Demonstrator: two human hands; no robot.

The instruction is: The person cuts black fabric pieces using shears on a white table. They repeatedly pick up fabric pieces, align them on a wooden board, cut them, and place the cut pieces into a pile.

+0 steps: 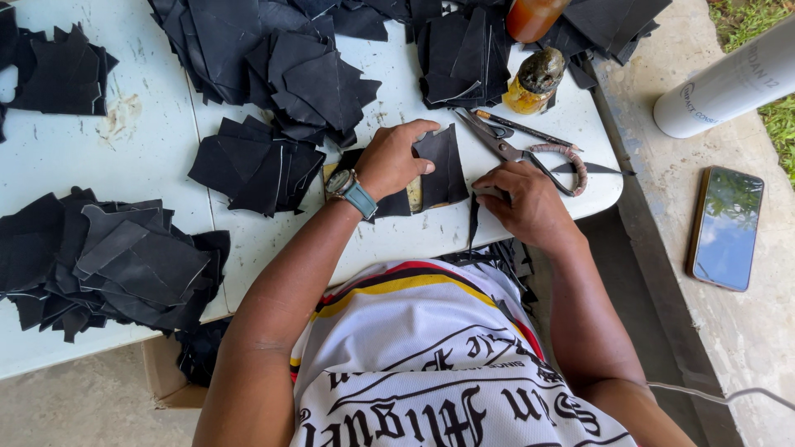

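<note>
- Nearest the camera is the person's white printed shirt [431,364], with both bare forearms reaching forward over the white surface [149,141].
- Left hand [396,159], with a wristwatch [351,192] on its wrist, lies palm down with fingers spread, pressing a black cut piece [444,165] flat on the surface near its front edge.
- Right hand [523,200] sits just beside that piece with fingers curled in; it looks closed on something small, but what it grips is hidden, so I cannot tell.
- That black piece is dark, matte and flat, roughly four-sided with angled edges; a yellowish sheet [414,195] shows under it.
- One pair of scissors [513,151] lies just beyond the right hand, its handle wrapped in cord, with one pen [520,127] alongside.
- Two amber jars stand behind them: a small one [533,81] with a dark lid and a taller one [534,16] at the top edge.
- About six heaps of black cut pieces [116,265] crowd the surface to the left and behind the hands; more scraps hang off the front edge.
- On the concrete ledge [745,323] to the right, well apart, lie one phone [726,228] and one white cylinder [729,83].
</note>
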